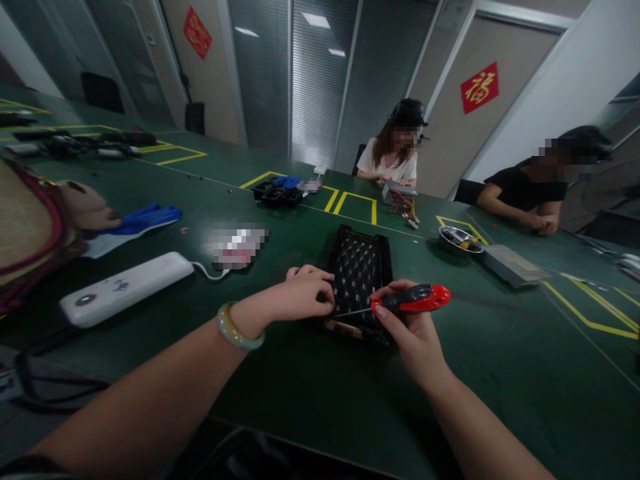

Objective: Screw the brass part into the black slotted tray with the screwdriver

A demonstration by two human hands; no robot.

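Observation:
My right hand (413,330) holds a screwdriver (420,298) by its red and black handle. Its thin metal shaft points left, over the near end of a black rectangular case (357,267) with rows of small light marks on its surface. My left hand (300,293) is closed at the case's left side, thumb and fingers curled together close to the screwdriver's tip. Whatever is between those fingers, if anything, is hidden. A tan strip (343,329) shows at the case's near edge.
A white power bank (127,290) is cabled to a blurred-out phone (241,248) on the left. Blue gloves (145,219) and a bag (30,227) lie beyond. A metal bowl (460,240) and grey plate (513,265) sit right. Two people work across the green table (295,393).

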